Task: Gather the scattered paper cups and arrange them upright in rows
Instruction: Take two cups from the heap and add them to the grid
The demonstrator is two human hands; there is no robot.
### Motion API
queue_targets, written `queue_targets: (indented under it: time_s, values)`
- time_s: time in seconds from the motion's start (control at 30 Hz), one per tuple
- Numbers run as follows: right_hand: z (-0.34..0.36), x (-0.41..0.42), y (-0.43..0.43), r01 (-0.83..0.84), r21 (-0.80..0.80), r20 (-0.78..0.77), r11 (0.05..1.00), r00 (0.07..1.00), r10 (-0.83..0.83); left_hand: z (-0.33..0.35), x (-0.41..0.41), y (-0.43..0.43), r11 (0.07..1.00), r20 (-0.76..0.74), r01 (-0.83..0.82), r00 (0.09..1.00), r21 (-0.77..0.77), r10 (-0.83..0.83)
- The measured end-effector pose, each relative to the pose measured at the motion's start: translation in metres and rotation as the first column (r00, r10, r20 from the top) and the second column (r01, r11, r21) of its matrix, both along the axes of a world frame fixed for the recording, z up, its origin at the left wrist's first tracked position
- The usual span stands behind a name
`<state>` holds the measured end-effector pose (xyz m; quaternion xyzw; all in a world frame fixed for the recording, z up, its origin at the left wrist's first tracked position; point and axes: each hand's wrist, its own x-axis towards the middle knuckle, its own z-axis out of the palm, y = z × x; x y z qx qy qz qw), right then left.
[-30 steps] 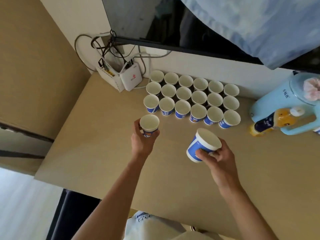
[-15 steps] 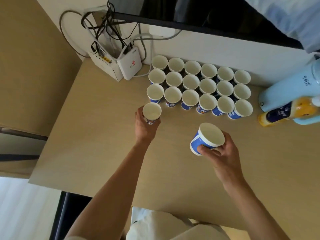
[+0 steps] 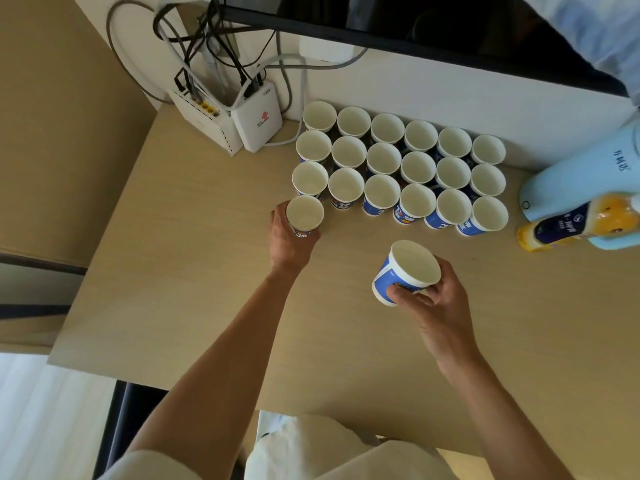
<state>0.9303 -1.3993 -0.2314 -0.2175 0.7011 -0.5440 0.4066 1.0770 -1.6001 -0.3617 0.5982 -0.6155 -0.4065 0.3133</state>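
One upright cup (image 3: 304, 213) is gripped by the left hand (image 3: 289, 237) at centre frame beside three rows of cups (image 3: 400, 164); a tilted cup (image 3: 407, 271) is held by the right hand (image 3: 438, 303).

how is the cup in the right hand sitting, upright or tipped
Tipped. The cup gripped by the right hand leans with its rim toward the upper right and its base toward the lower left.

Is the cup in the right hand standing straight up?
No, the right hand holds its blue-and-white paper cup tilted.
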Motion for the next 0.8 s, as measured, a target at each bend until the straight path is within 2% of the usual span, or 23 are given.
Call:
queue_targets:
  time_s: [0.23, 0.6, 0.8]
  values:
    - [-0.003, -0.002, 0.000, 0.003, 0.013, 0.011, 1.000, 1.000, -0.003, 0.005, -0.003, 0.001, 1.000, 0.013, 0.005, 1.000, -0.017, -0.005]
    - [-0.017, 0.006, -0.010, -0.019, 0.040, 0.027, 0.999, 0.999, 0.018, 0.019, 0.014, 0.026, 0.993, 0.034, -0.044, 0.999, 0.106, 0.041]
    - [-0.032, 0.011, -0.029, -0.023, 0.055, 0.022, 0.998, 1.000, 0.022, 0.048, 0.035, 0.075, 0.987, -0.078, -0.085, 0.992, 0.133, 0.096]
